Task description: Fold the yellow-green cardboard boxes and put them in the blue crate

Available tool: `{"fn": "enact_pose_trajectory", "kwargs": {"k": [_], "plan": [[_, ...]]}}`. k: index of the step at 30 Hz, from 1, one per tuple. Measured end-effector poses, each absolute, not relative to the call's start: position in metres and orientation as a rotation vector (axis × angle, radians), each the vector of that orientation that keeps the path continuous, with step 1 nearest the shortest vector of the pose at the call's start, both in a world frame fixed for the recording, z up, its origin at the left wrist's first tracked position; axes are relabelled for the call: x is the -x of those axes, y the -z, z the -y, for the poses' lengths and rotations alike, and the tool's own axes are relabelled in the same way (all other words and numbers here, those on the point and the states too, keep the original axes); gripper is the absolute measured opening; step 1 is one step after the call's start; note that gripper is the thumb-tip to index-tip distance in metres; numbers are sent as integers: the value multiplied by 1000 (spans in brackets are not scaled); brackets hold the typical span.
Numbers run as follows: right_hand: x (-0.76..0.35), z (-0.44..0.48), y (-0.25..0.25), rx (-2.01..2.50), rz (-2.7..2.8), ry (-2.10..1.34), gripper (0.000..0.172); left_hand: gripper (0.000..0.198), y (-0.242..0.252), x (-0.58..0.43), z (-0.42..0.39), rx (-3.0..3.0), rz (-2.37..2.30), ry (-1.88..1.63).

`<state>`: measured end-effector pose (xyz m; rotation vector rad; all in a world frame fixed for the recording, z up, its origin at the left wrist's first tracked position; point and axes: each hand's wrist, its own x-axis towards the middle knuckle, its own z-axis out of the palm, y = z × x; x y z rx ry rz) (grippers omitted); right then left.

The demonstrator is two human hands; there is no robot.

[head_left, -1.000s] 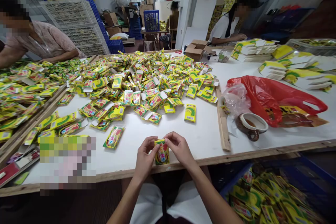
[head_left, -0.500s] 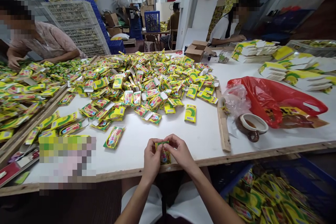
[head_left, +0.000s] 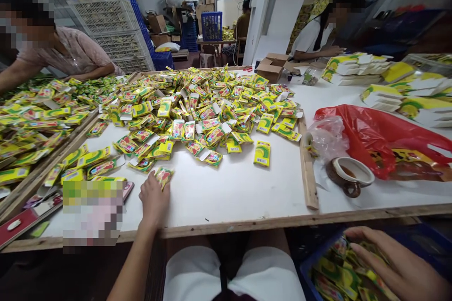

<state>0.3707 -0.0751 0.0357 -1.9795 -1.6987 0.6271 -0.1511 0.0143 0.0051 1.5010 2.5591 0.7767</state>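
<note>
My left hand (head_left: 155, 202) reaches over the white table, its fingers closed on a small yellow-green packet box (head_left: 164, 177) with a red picture. That box is at the front edge of a big heap of similar boxes (head_left: 208, 122). My right hand (head_left: 399, 258) is low on the right, over a blue crate (head_left: 306, 270) filled with such boxes (head_left: 339, 275). Its thumb and fingers are apart, and I see no box gripped between them. A single box (head_left: 262, 154) lies apart in front of the heap.
Wooden strips (head_left: 309, 174) divide the table. To the right are a brown cup (head_left: 349, 174), a red plastic bag (head_left: 381, 136) and stacked flat cartons (head_left: 356, 68). A blurred pink item (head_left: 93, 216) lies at the left. One co-worker (head_left: 70, 51) sits left, another (head_left: 314, 42) at the back right.
My hands have parted from the box they held together at the table edge. The left moved left onto another box; the right swung down right over the crate. The first box has left the table edge.
</note>
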Motion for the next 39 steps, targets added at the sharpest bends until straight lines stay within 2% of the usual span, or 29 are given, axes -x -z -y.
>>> {"fn": "enact_pose_trajectory", "kwargs": {"k": [3, 5, 8, 13, 15, 20, 26, 30, 39], "plan": [[-293, 67, -39, 1795, 1593, -881, 29, 61, -2, 120, -12, -1488, -2228, -1002], [-223, 52, -38, 1561, 1482, -1027, 26, 64, 0, 80, -3, -1448, -1939, -1189], [-143, 28, -25, 1243, 1320, -1205, 25, 68, 0, 29, 12, -1388, -1647, -1260], [-113, 4, 3, 1122, 1252, -1240, 33, 39, -5, 18, 18, -1353, -1333, -1193], [-118, -1, 7, 1127, 1289, -1238, 31, 29, -5, 29, 15, -1332, -1282, -1145], [-124, -12, 0, 1111, 1501, -1237, 11, 20, -5, 41, 4, -1276, -1223, -1157], [-117, -17, -7, 1129, 1381, -1123, 13, 24, -8, 28, 3, -1179, -1170, -1285], [-117, -11, -11, 1094, 1479, -1100, 12, 15, -14, 27, 9, -1270, -1228, -1250], [-111, -14, -25, 1229, 1508, -1022, 14, 18, -18, 24, 5, -1198, -1317, -1272]]}}
